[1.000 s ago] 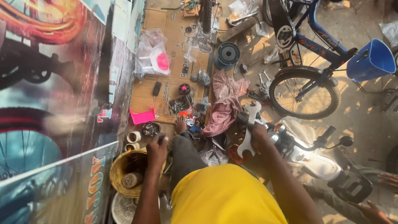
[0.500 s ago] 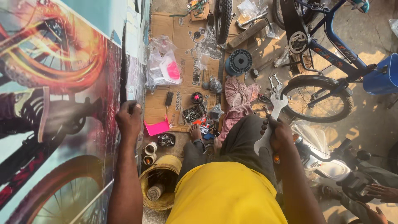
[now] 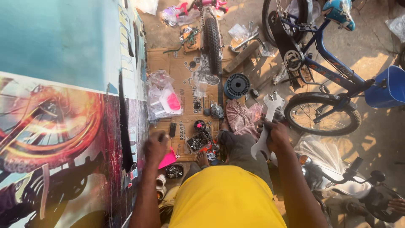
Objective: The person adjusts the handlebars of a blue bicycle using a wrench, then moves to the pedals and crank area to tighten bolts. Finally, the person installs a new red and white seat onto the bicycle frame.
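My right hand (image 3: pixel 276 135) grips a large silver double-ended wrench (image 3: pixel 266 123), held upright above my knee. My left hand (image 3: pixel 155 145) hangs in the air beside the printed poster wall (image 3: pixel 63 126), blurred, fingers curled with nothing seen in it, above a pink card (image 3: pixel 168 159). I wear a yellow shirt (image 3: pixel 225 196). A flattened cardboard sheet (image 3: pixel 181 76) on the ground ahead carries small parts, a black tray of bits (image 3: pixel 197 141) and a plastic bag with a pink item (image 3: pixel 164 101).
A blue bicycle (image 3: pixel 325 71) stands at the right, with a blue bucket (image 3: pixel 386 86) beyond it. A black tyre (image 3: pixel 212 38) stands upright ahead. A black spool (image 3: pixel 237 85), a pink rag (image 3: pixel 242 118) and a white scooter (image 3: pixel 337 173) lie nearby.
My left hand has left the poster wall's edge and dropped lower toward the pink card. The view has tilted forward, and the wrench stays in my right hand.
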A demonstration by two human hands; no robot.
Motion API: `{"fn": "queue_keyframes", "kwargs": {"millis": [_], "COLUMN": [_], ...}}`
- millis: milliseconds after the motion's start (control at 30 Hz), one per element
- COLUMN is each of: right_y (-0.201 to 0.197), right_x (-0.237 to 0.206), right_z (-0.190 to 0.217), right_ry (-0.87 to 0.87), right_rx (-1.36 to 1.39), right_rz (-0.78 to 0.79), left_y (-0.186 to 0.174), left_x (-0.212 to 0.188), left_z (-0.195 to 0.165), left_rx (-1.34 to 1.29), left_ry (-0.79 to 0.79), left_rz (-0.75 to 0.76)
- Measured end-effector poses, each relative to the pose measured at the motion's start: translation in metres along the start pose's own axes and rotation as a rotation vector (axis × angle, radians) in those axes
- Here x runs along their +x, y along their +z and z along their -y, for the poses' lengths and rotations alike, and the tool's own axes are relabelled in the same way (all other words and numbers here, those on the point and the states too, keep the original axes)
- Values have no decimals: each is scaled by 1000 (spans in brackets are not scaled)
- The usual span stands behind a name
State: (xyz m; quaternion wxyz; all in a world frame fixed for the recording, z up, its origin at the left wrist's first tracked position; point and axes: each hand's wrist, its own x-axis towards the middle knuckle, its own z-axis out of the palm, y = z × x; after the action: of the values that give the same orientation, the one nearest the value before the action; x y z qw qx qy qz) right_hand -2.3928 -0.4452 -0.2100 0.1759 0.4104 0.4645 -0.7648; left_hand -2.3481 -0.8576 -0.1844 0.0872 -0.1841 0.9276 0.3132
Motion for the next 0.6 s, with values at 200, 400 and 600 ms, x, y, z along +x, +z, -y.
{"fn": "queue_keyframes", "kwargs": {"millis": [200, 400, 600], "right_y": [-31, -9, 31], "right_x": [53, 121, 152], "right_z": [74, 135, 188], "right_ry": [12, 88, 105], "right_rx": [-33, 96, 98], "right_rz": [-35, 34, 67], "left_y": [-84, -121, -17], "left_x": [90, 156, 190], "left_z": [10, -65, -175], "left_rx": [346, 25, 66], "left_ry": [185, -90, -96], "left_rz": [-876, -743, -301]}}
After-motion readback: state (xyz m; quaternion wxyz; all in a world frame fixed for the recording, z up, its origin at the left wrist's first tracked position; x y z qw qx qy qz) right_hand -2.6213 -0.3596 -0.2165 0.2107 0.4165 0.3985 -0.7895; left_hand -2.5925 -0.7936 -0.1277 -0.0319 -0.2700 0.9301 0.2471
